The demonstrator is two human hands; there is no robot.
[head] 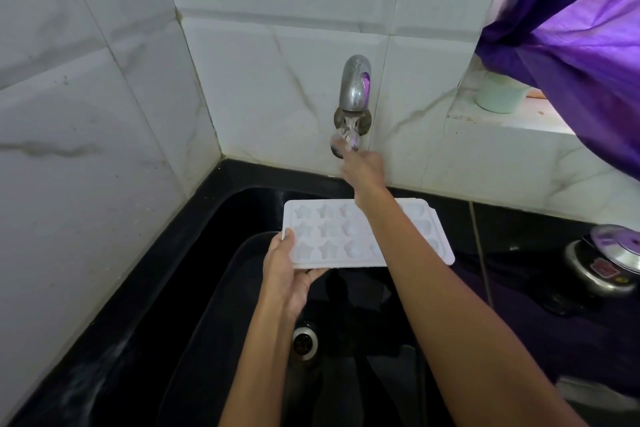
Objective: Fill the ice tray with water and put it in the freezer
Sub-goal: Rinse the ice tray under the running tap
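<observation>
Sink (145, 288): black basin, lying nearest to you, with a round metal drain (304, 340) showing at its bottom between your forearms.

Left hand (287, 274): you are gripping the ice tray by its near left corner, thumb lying on top of the rim, fingers curling underneath.

Ice tray (329, 236): white, with star-shaped and rounded cells, hanging level above the sink, just in front of the wall and below the tap. Whether water is sitting in the cells cannot be told.

Right hand (363, 168): you are reaching across the tray, fingertips touching the tap's handle; the fingers are hidden by blur, so the grip cannot be told.

Tap (355, 87): metal, sticking out of the white tiled wall (259, 73).

Right side: a steel lidded pot (606, 267) is standing on the dark counter; farther back a pale green cup (498, 97) is sitting on a ledge, with a purple curtain (571, 17) hanging over it.
</observation>
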